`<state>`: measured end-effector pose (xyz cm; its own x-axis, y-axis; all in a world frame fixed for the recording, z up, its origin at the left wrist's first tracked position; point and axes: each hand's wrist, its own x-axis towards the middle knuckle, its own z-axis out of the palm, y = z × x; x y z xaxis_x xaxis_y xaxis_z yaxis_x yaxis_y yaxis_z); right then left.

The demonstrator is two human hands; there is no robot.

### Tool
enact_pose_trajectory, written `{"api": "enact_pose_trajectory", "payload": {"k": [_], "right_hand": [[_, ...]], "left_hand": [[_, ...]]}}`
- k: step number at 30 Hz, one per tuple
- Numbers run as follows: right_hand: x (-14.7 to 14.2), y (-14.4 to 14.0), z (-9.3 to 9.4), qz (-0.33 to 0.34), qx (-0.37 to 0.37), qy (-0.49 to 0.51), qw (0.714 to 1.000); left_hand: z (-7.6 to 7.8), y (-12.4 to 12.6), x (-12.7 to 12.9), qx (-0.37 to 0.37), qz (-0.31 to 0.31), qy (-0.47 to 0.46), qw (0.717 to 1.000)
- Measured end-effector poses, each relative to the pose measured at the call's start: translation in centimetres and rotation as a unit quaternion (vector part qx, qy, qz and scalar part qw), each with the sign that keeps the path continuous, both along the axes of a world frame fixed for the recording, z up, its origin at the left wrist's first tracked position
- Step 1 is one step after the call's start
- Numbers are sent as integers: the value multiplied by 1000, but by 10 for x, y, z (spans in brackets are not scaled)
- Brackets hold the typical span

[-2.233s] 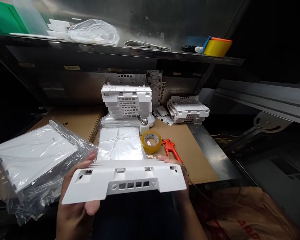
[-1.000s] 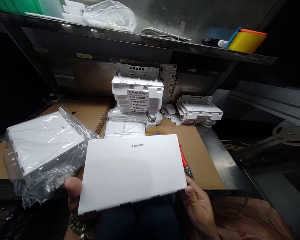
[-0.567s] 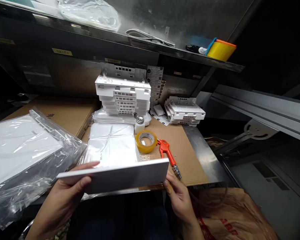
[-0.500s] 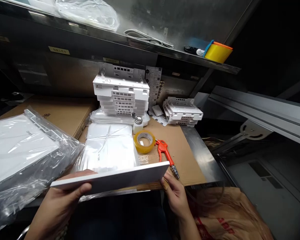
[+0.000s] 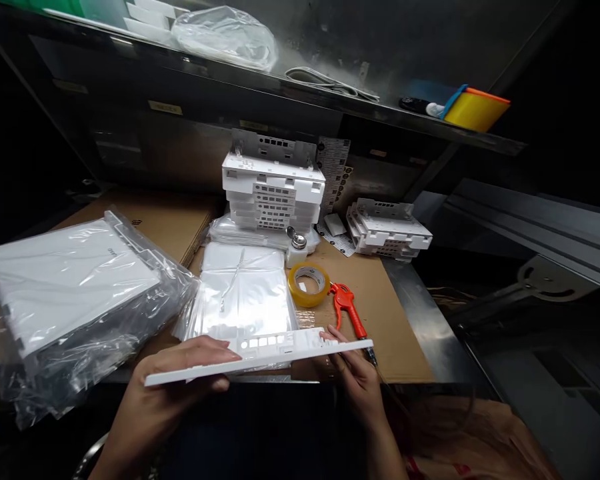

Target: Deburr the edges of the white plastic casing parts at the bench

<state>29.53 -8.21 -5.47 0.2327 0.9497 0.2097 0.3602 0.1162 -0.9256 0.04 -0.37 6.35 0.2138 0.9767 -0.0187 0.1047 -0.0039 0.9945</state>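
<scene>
Flat white plastic cover panel (image 5: 260,355) held nearly edge-on above tabletop (image 5: 380,313) front edge. Left hand (image 5: 173,387) clamped on left end, right hand (image 5: 355,373) pinching right end. Yellow tape roll (image 5: 309,285), red-handled tool (image 5: 350,308) just behind.

tape roll (image 5: 308,285), red air gun (image 5: 349,309), stacked white housings (image 5: 273,192)

White plastic cover (image 5: 275,348), nearly edge-on and tilted (port cutouts showing), held above the bench edge
</scene>
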Motion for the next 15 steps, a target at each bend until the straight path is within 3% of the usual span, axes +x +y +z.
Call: {"api": "enact_pose_trajectory", "payload": {"k": [10,13,15], "right_hand": [[4,-4,-9,-4,-5,13,1000],[3,-3,-2,26,70,5,997],[1,0,7,42,147,-16,988]], "left_hand": [[-16,6,-11,70,-57,-36,995],[-29,10,-11,176,-111,-64,976],[-35,9,-5,230,-46,-147,961]]}}
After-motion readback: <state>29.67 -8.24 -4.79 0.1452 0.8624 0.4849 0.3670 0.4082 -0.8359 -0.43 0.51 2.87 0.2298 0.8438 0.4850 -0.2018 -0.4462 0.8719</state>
